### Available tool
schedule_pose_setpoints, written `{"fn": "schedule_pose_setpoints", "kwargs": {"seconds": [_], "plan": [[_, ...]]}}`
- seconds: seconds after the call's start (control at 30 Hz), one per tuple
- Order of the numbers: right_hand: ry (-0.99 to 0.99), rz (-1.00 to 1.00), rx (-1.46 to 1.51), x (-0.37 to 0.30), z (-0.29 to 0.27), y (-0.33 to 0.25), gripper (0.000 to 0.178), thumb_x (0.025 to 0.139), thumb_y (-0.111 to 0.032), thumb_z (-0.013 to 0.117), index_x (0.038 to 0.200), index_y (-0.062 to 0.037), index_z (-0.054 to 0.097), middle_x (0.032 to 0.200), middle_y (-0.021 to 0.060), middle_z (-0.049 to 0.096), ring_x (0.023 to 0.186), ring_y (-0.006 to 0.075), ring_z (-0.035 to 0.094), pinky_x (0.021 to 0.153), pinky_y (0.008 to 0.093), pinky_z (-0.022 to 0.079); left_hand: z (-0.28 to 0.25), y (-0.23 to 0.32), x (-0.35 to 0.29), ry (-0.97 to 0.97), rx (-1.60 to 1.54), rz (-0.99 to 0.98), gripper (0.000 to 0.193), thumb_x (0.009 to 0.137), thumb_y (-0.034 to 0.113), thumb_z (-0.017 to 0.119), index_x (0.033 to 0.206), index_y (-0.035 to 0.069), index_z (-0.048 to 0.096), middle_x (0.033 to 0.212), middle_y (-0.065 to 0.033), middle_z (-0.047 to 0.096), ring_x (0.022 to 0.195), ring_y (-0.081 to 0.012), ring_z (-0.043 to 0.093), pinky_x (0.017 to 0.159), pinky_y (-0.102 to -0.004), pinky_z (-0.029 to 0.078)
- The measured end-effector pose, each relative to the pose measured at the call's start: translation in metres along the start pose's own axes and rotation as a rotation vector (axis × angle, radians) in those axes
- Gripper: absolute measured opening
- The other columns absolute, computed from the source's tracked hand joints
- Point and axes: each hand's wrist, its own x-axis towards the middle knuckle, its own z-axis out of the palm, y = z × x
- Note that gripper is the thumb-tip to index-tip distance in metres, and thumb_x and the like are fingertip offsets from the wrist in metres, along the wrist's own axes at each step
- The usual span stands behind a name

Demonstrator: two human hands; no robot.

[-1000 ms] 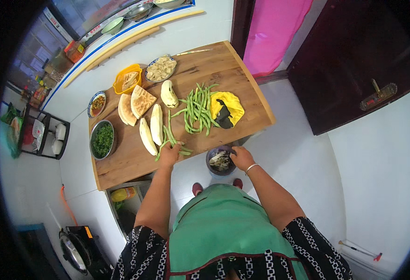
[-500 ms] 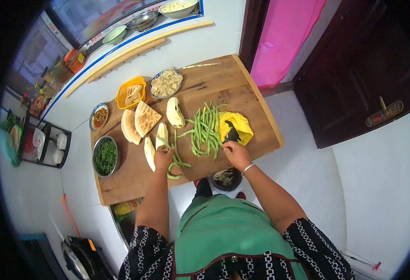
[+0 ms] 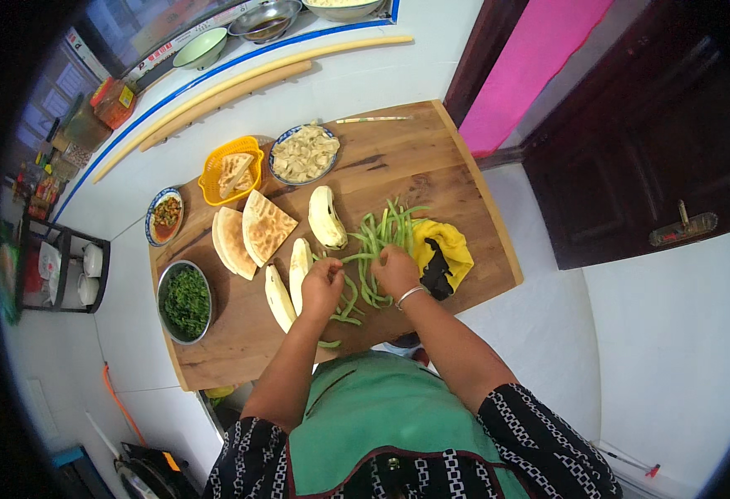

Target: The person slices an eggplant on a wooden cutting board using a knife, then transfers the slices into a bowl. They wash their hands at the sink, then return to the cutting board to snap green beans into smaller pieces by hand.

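Observation:
A pile of green beans (image 3: 379, 231) lies on the wooden tabletop (image 3: 406, 179) in front of me. My right hand (image 3: 395, 273) is over its near side, fingers closed. Left of it, my left hand (image 3: 323, 287) is pinched above a few separate beans (image 3: 349, 303). A single green bean (image 3: 356, 257) stretches between the fingertips of both hands. Three pale peeled vegetables, seemingly eggplants, are close by: one (image 3: 326, 218) behind the hands, two (image 3: 279, 298) beside my left hand. Right of the pile, a yellow cloth (image 3: 458, 249) has a black crumpled piece (image 3: 437, 271) on it.
Flatbread wedges (image 3: 267, 226), a yellow basket (image 3: 207, 180) of bread and a plate of pale slices (image 3: 304, 155) stand farther back. At the left are a metal bowl of chopped greens (image 3: 186, 303) and a small dish (image 3: 165, 214). A dark door (image 3: 623, 158) is at the right.
My right hand has moved left from the black piece to the near side of the bean pile. My left hand has shifted right, and the hands are closer together. The view has tilted somewhat.

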Motion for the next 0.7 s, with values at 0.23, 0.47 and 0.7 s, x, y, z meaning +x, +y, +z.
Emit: {"fn": "schedule_pose_setpoints", "kwargs": {"seconds": [0.23, 0.47, 0.7], "plan": [[0.018, -0.236, 0.322, -0.014, -0.092, 0.003, 0.017, 0.075, -0.016, 0.062, 0.085, -0.0028, 0.056, 0.079, 0.0141, 0.062, 0.074, 0.0286, 0.061, 0.064, 0.0348, 0.048, 0.007, 0.103, -0.004, 0.084, 0.232, 0.511, 0.032, 0.070, 0.002, 0.064, 0.102, 0.007, 0.058, 0.094, -0.0129, 0.057, 0.082, -0.0303, 0.058, 0.068, -0.0357, 0.047], [-0.070, -0.359, 0.288, -0.072, -0.154, 0.056, 0.015, 0.076, -0.016, 0.061, 0.084, -0.0033, 0.057, 0.077, 0.0145, 0.061, 0.072, 0.0295, 0.060, 0.064, 0.0369, 0.047, 0.055, 0.141, -0.050, -0.121, 0.479, 0.560, 0.022, 0.072, 0.013, 0.064, 0.094, 0.009, 0.060, 0.083, -0.0113, 0.054, 0.072, -0.0314, 0.057, 0.062, -0.0401, 0.046], [-0.133, -0.383, -0.097, -0.118, -0.181, 0.098, 0.026, 0.079, -0.030, 0.057, 0.072, -0.0048, 0.058, 0.069, 0.0156, 0.058, 0.068, 0.0329, 0.057, 0.060, 0.0424, 0.044, 0.095, 0.135, -0.106, -0.122, 0.356, 0.436, 0.018, 0.070, 0.016, 0.067, 0.085, 0.008, 0.063, 0.078, -0.0108, 0.055, 0.070, -0.0302, 0.057, 0.061, -0.0388, 0.045]]}}
